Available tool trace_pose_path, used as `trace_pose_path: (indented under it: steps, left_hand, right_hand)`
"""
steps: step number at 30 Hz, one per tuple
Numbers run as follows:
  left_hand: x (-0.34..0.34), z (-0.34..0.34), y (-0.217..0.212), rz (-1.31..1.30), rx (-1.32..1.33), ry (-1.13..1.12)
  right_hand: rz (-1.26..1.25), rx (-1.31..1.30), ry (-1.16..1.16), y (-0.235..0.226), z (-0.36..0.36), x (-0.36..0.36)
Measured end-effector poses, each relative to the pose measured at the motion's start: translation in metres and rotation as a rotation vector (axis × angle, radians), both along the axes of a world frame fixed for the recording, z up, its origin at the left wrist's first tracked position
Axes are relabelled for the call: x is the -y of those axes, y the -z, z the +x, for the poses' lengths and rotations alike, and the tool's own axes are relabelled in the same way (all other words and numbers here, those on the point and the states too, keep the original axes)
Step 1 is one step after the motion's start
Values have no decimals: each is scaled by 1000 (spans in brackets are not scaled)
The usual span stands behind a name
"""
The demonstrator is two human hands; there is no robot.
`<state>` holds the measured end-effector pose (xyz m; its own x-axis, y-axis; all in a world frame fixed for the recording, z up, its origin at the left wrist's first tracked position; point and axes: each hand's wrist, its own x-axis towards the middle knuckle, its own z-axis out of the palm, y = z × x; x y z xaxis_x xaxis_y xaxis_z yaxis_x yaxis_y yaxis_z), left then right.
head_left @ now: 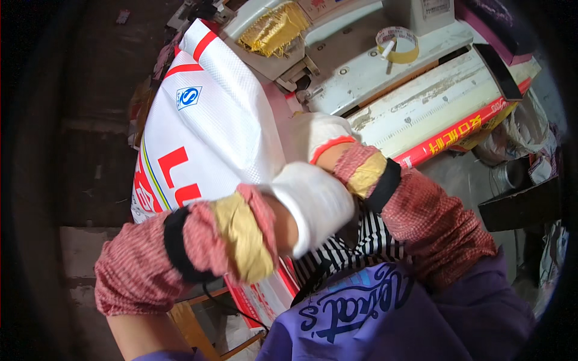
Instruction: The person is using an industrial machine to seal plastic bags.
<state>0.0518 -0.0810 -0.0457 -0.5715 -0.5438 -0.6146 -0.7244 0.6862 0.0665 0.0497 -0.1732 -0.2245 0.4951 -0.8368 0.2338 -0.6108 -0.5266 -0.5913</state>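
Note:
A large white woven plastic sack (223, 114) with red and blue print stands on the left, its folded top edge reaching up beside an industrial sewing machine (265, 30). My left hand (319, 201) wears a white glove and crosses in front of the sack's right side; its fingers are turned away and smeared. Just beyond it, my right hand (328, 133), in a white glove with a red-orange cuff, lies at the near edge of the machine table (367, 60). The right fingers are blurred, and what they touch is hard to see.
On the machine table sits a roll of clear yellowish tape (402, 51) with a white stick in it. A yellow cloth (276, 29) covers part of the machine. A long red-edged board (433, 114) runs along the table front. Plastic bags (518, 129) hang at the right.

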Motion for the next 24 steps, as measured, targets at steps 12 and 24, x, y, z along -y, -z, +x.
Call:
trace_pose_path:
  steps: [12,24]
  left_hand:
    - [102,141,63,-796,241,-482]
    - [-161,185,-92,-1639,-387,-344]
  right_hand:
    - [625,615,-251,-35,10,-8]
    - [-261,-346,-197,-107,78,-23]
